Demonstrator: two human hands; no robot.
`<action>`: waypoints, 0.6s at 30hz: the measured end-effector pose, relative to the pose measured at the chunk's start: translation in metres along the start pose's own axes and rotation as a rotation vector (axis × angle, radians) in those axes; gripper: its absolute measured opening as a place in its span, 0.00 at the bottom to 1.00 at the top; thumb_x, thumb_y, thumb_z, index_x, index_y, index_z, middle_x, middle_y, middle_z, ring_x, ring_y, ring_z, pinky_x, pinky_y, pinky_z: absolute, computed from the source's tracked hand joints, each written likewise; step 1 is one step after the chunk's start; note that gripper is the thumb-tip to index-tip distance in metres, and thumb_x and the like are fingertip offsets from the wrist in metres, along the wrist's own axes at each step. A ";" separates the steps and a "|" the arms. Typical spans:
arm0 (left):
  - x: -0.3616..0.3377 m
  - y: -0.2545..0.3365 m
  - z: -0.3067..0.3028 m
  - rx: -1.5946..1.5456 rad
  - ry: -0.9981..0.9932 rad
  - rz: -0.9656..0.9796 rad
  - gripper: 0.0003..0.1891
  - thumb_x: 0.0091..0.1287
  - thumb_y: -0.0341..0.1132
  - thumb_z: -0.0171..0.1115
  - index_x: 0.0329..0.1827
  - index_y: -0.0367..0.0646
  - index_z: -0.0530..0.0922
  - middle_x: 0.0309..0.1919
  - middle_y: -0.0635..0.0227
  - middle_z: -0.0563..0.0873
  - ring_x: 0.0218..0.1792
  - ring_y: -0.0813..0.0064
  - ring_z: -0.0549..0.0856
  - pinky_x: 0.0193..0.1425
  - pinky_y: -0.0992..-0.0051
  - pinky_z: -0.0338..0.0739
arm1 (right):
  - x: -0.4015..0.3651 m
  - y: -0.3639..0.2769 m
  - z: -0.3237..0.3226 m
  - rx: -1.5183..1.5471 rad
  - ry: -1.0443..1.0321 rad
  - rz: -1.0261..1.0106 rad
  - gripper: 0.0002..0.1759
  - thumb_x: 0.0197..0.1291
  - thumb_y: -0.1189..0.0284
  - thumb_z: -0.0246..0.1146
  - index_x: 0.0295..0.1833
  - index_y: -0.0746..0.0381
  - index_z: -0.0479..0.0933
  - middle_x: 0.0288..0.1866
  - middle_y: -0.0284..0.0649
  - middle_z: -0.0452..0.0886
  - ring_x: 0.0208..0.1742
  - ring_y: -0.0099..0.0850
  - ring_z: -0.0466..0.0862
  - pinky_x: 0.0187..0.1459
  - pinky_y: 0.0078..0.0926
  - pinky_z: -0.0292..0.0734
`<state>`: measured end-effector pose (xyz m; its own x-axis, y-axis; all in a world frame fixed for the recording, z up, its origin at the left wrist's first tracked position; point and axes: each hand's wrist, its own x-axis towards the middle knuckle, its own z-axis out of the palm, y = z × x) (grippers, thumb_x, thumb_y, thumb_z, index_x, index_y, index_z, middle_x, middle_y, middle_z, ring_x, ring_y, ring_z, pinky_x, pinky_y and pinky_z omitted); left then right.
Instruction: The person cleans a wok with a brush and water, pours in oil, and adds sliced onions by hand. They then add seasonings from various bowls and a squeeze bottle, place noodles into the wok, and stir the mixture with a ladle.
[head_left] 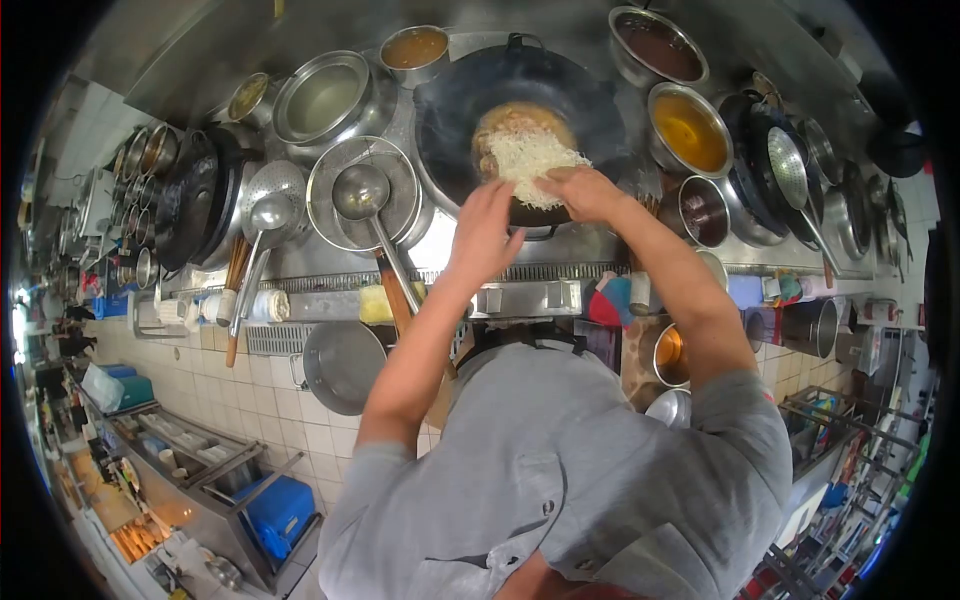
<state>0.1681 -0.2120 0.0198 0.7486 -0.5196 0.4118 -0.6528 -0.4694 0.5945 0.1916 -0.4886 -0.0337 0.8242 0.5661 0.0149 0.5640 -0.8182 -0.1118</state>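
Observation:
A large black wok (455, 115) sits on the stove in front of me. Pale, thin noodles (530, 158) lie heaped in it, over a brownish, saucy mixture (525, 115). My left hand (486, 232) is at the wok's near rim, fingers stretched toward the noodles and thumb apart, with nothing visible in it. From the right, my right hand (585, 193) reaches over the near rim. Its fingers are bent together at the edge of the noodles, and some strands show by the fingertips.
Left of the wok, a steel ladle (361, 191) rests across a round strainer (325, 215). A pot of pale liquid (322, 98) stands behind it. On the right are bowls of orange liquid (688, 128) and dark sauce (657, 45). A perforated skimmer (787, 158) lies farther right.

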 end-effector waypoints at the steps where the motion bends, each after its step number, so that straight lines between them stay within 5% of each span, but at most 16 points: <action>1: 0.024 -0.012 0.021 0.194 -0.001 0.112 0.30 0.60 0.30 0.72 0.67 0.39 0.78 0.63 0.46 0.82 0.65 0.46 0.81 0.70 0.54 0.75 | 0.000 0.002 0.001 0.015 0.020 -0.011 0.37 0.57 0.79 0.61 0.75 0.55 0.72 0.58 0.45 0.84 0.60 0.48 0.85 0.61 0.45 0.79; 2: 0.041 -0.026 0.040 0.389 -0.001 0.226 0.27 0.60 0.30 0.70 0.65 0.39 0.80 0.60 0.47 0.84 0.62 0.46 0.83 0.67 0.54 0.78 | 0.001 0.001 -0.004 0.058 -0.008 0.011 0.37 0.56 0.78 0.62 0.75 0.55 0.72 0.58 0.46 0.85 0.59 0.50 0.85 0.60 0.45 0.80; 5: 0.078 -0.051 0.065 0.390 -0.492 0.012 0.19 0.61 0.30 0.66 0.57 0.38 0.83 0.51 0.50 0.89 0.54 0.48 0.88 0.59 0.54 0.83 | 0.004 -0.001 -0.025 0.174 -0.025 0.048 0.37 0.55 0.77 0.63 0.74 0.58 0.72 0.56 0.49 0.86 0.56 0.53 0.86 0.59 0.45 0.81; 7: 0.084 -0.059 0.072 0.426 -0.488 0.063 0.16 0.63 0.32 0.66 0.53 0.38 0.84 0.45 0.51 0.90 0.49 0.49 0.90 0.55 0.54 0.84 | 0.003 -0.006 -0.037 0.237 0.053 0.033 0.36 0.54 0.76 0.64 0.72 0.62 0.72 0.55 0.53 0.86 0.55 0.54 0.86 0.59 0.45 0.81; 10: 0.084 -0.064 0.073 0.430 -0.510 0.086 0.14 0.64 0.34 0.65 0.50 0.38 0.84 0.42 0.50 0.91 0.46 0.49 0.90 0.52 0.54 0.85 | 0.009 -0.030 -0.081 0.238 -0.257 0.352 0.35 0.55 0.69 0.71 0.70 0.66 0.74 0.60 0.54 0.85 0.63 0.53 0.84 0.63 0.44 0.79; 13: 0.083 -0.060 0.074 0.383 -0.490 0.061 0.12 0.64 0.33 0.65 0.47 0.39 0.85 0.40 0.49 0.91 0.44 0.48 0.90 0.51 0.53 0.85 | 0.032 -0.026 -0.048 -0.060 -0.142 0.360 0.31 0.54 0.67 0.72 0.62 0.69 0.77 0.58 0.52 0.86 0.62 0.50 0.85 0.62 0.44 0.80; 18: 0.087 -0.070 0.078 0.370 -0.472 0.078 0.09 0.63 0.33 0.64 0.42 0.39 0.87 0.37 0.49 0.91 0.43 0.47 0.91 0.50 0.52 0.85 | 0.051 -0.019 -0.005 -0.088 -0.194 0.398 0.20 0.54 0.70 0.71 0.53 0.65 0.85 0.53 0.50 0.89 0.59 0.47 0.87 0.60 0.44 0.81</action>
<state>0.2702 -0.2802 -0.0394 0.6198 -0.7836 0.0438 -0.7642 -0.5899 0.2606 0.2233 -0.4447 -0.0255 0.9577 0.2069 -0.2001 0.2139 -0.9768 0.0136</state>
